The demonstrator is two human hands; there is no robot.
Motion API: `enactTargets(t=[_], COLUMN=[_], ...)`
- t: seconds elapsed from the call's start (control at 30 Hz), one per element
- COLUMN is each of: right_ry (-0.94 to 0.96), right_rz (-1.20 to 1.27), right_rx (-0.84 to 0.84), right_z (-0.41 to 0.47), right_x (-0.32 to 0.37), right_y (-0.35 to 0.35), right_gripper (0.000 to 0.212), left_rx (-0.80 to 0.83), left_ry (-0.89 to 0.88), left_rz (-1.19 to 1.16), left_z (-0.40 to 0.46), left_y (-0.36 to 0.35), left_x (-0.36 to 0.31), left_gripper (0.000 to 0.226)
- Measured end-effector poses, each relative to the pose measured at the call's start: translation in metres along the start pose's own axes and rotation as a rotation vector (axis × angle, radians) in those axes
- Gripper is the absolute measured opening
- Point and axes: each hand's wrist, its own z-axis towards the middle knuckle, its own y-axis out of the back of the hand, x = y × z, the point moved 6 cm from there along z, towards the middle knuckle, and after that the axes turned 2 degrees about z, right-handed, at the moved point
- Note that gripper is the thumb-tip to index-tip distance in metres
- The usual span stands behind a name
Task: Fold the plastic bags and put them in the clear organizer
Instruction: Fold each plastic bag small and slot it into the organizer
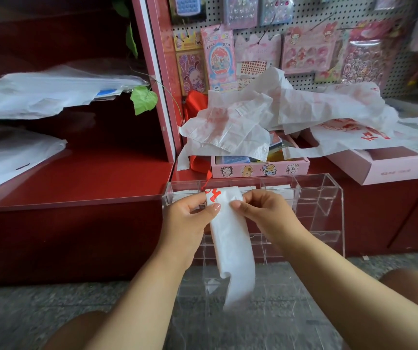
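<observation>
A white plastic bag with red print, folded into a long narrow strip [230,238], hangs down in front of the clear organizer [329,198]. My left hand [187,213] pinches the strip's top left edge and my right hand [261,208] pinches its top right edge, with the top end turned over between them. The strip's lower end dangles loose above the floor. Folded white bags [278,190] lie in the organizer's upper compartments. A heap of crumpled white bags with red print [278,114] lies on the shelf behind.
A pink box with cartoon stickers [261,169] and a pink tray [384,165] sit under the heap. Stationery packs hang on a pegboard [301,82] behind. Flat white bags [38,92] fill red shelves on the left. My knees show at the bottom, over grey floor.
</observation>
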Motion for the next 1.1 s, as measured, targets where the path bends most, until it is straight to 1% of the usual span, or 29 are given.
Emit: enactTargets(t=[0.13,0.23,0.33,0.37,0.43,0.47,0.53,0.57,0.6,0.63,0.7,0.73,0.77,0.8,0.83,0.9,0.97,1.03,1.1], right_ry=[0.017,0.036,0.036,0.009,-0.082,-0.121,-0.154,-0.150,-0.133,-0.113,-0.079,-0.066,-0.059,-0.057,-0.061,-0.087,-0.124,-0.146,-0.159], right_rz=[-0.014,-0.025,0.013,0.037,0.070,0.075,0.092,0.107,0.119,0.129,0.149,0.157,0.161,0.165,0.171,0.177,0.129,0.046,-0.047], right_rx=[-0.027,-0.038,-0.030,-0.007,0.090,0.156,0.250,0.257,0.245,0.227,0.198,0.183,0.166,0.147,0.134,0.148,0.214,0.274,0.276], right_z=[0.001,0.003,0.004,0.004,0.004,0.002,-0.001,-0.002,-0.001,0.001,0.004,0.006,0.007,0.009,0.009,0.010,0.007,0.003,-0.001], right_x=[0.001,-0.001,-0.005,-0.009,-0.017,-0.021,-0.025,-0.026,-0.025,-0.024,-0.021,-0.020,-0.018,-0.017,-0.016,-0.015,-0.017,-0.021,-0.025], right_y=[0.000,-0.001,-0.002,-0.003,-0.009,-0.014,-0.021,-0.022,-0.021,-0.020,-0.016,-0.014,-0.011,-0.008,-0.006,-0.005,-0.010,-0.016,-0.017], right_gripper=[0.022,0.023,0.019,0.026,0.047,0.049,0.039,0.033,0.030,0.029,0.030,0.030,0.029,0.028,0.030,0.042,0.051,0.043,0.034], left_rx=[-0.036,-0.047,-0.065,-0.069,-0.091,-0.105,-0.131,-0.150,-0.173,-0.185,-0.126,-0.053,0.022,0.071,0.083,0.049,-0.004,-0.056,-0.084], left_ry=[-0.028,-0.048,-0.065,-0.066,-0.062,-0.058,-0.050,-0.045,-0.031,0.002,0.126,0.198,0.248,0.273,0.271,0.248,0.242,0.246,0.254], left_rz=[0.022,0.062,0.099,0.100,0.085,0.072,0.049,0.039,0.027,0.001,-0.063,-0.062,-0.031,0.018,0.061,0.082,0.050,0.008,-0.030], left_z=[-0.001,0.000,0.000,0.001,0.001,0.002,0.005,0.006,0.007,0.008,0.008,0.006,0.002,-0.001,-0.003,-0.004,-0.002,0.000,0.001], left_y=[0.001,0.002,0.004,0.004,0.007,0.010,0.014,0.015,0.016,0.016,0.010,0.005,-0.001,-0.004,-0.005,-0.004,0.000,0.005,0.009], left_x=[-0.003,-0.004,-0.005,-0.004,-0.005,-0.004,-0.001,0.000,0.003,0.008,0.021,0.027,0.031,0.033,0.033,0.031,0.029,0.028,0.027], left_gripper=[0.029,0.030,0.030,0.031,0.032,0.032,0.029,0.027,0.027,0.032,0.042,0.041,0.033,0.022,0.012,0.005,0.005,0.005,0.005])
